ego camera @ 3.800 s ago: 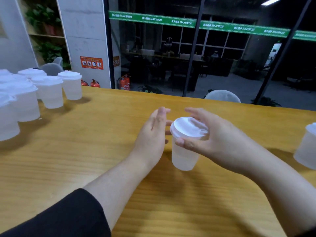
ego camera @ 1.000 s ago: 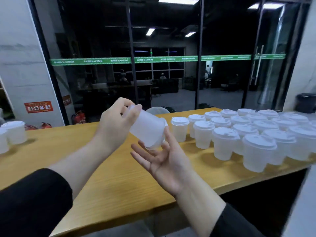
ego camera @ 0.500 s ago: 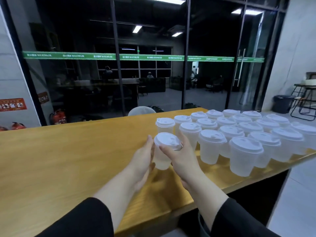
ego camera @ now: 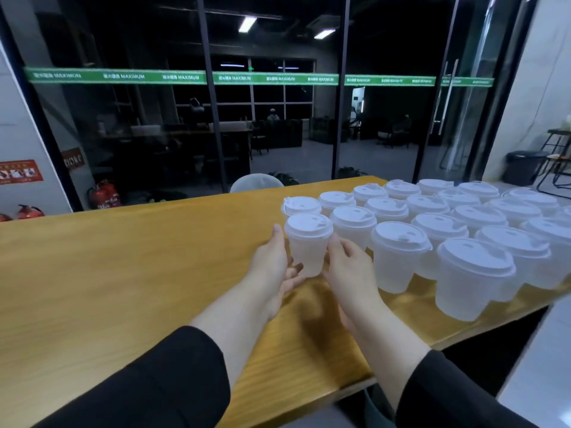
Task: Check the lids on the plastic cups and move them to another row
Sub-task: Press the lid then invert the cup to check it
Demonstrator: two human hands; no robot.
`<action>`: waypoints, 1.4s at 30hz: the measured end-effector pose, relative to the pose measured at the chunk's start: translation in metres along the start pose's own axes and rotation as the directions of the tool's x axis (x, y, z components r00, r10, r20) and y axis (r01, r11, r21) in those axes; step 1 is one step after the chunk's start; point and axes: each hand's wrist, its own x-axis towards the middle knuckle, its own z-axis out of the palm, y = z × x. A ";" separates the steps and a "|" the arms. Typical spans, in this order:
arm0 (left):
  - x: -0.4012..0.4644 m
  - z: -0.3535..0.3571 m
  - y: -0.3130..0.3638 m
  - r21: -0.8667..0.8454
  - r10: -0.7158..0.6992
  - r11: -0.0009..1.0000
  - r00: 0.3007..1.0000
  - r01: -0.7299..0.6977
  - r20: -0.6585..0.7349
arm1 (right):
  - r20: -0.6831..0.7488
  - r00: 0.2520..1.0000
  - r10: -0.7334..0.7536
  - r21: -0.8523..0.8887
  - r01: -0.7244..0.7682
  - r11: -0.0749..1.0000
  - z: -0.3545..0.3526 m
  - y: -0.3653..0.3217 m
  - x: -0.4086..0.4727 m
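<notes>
Yellow wooden bench point(ego camera: 123, 273): left hand point(ego camera: 272, 267) and right hand point(ego camera: 349, 267) clasp the translucent lidded plastic cup point(ego camera: 306, 242) beside the grouped white-lidded cups point(ego camera: 463, 230). Placing step, seemingly; next, release it upright.

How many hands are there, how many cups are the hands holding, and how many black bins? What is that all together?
Hands: 2, the left hand and the right hand
Cups held: 1, the cup between both hands
Black bins: 1, the black bin
Total: 4
</notes>
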 end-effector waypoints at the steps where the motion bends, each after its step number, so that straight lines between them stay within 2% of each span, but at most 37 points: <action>1: 0.000 0.001 -0.001 0.006 0.005 1.000 1.000 -0.005 -0.004 | 0.011 1.000 0.005 0.020 -0.005 1.000 -0.001 -0.001 0.000; 4: -0.001 -0.001 -0.001 0.027 0.012 1.000 1.000 -0.011 -0.008 | 0.014 1.000 0.008 0.048 -0.008 0.999 -0.004 -0.007 -0.008; 8: -0.006 -0.026 0.004 0.082 0.066 0.995 0.997 -0.061 -0.049 | -0.068 0.996 -0.064 0.021 0.066 0.998 -0.002 -0.021 -0.027; 12: -0.021 -0.083 0.022 0.156 0.206 0.970 0.971 -0.186 -0.125 | 0.097 0.992 -0.081 0.039 0.077 0.996 0.035 -0.049 -0.054; 16: -0.049 -0.169 0.053 0.229 0.324 0.936 0.907 -0.267 -0.267 | 0.279 0.955 -0.105 -0.007 0.111 0.994 0.106 -0.067 -0.084; 20: -0.090 -0.281 0.087 0.318 0.447 0.889 0.783 -0.331 -0.433 | 0.445 0.891 -0.092 0.012 0.097 0.995 0.203 -0.083 -0.127; 23: -0.119 -0.374 0.105 0.361 0.510 0.860 0.613 -0.360 -0.603 | 0.565 0.818 -0.103 0.014 0.116 0.993 0.282 -0.091 -0.163; 27: -0.147 -0.475 0.106 0.408 0.505 0.860 0.390 -0.307 -0.770 | 0.687 0.721 -0.090 0.040 0.086 0.996 0.381 -0.087 -0.210; 30: -0.159 -0.522 0.100 0.446 0.508 0.857 0.268 -0.259 -0.819 | 0.751 0.654 -0.086 0.056 0.066 0.996 0.448 -0.072 -0.238; 33: -0.161 -0.553 0.097 0.410 0.461 0.864 0.130 -0.292 -0.878 | 0.799 0.585 -0.143 0.095 0.112 0.989 0.509 -0.051 -0.259; 35: -0.151 -0.568 0.097 0.385 0.430 0.868 0.087 -0.314 -0.898 | 0.816 0.554 -0.167 0.128 0.110 0.986 0.546 -0.043 -0.270; 38: -0.139 -0.578 0.095 0.364 0.402 0.882 0.076 -0.301 -0.912 | 0.845 0.511 -0.158 0.161 0.040 0.986 0.590 -0.040 -0.284; 40: -0.134 -0.583 0.094 0.334 0.379 0.884 0.084 -0.328 -0.921 | 0.866 0.485 -0.124 0.169 -0.050 0.984 0.613 -0.042 -0.288; 42: -0.130 -0.589 0.093 0.325 0.391 0.874 0.125 -0.362 -0.912 | 0.890 0.453 -0.052 0.155 -0.193 0.969 0.630 -0.042 -0.290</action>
